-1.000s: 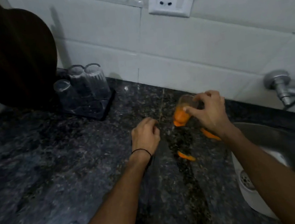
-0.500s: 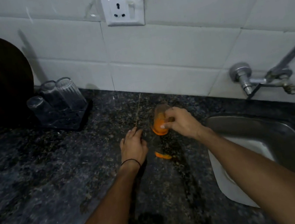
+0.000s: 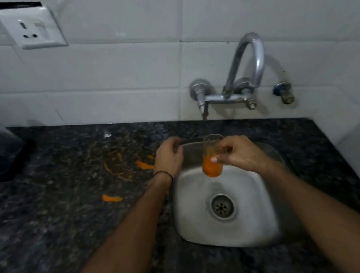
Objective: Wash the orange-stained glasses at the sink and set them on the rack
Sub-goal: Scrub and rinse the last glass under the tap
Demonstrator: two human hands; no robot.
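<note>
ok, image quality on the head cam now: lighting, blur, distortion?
Head view: dim, flat light, grainy on the dark counter. Motion blur smears the left hand and the sink rim; the right hand and the glass are soft too. Wide-angle bend curves the tile lines. Soft glare on the tap and socket.

You are standing in a home kitchen: a dark speckled stone counter [image 3: 48, 224] holds a small steel sink [image 3: 251, 225] with a drain, a chrome tap [image 3: 245, 67] comes out of the white tiled wall [image 3: 119, 75], and a power socket [image 3: 31, 30] sits above.
</note>
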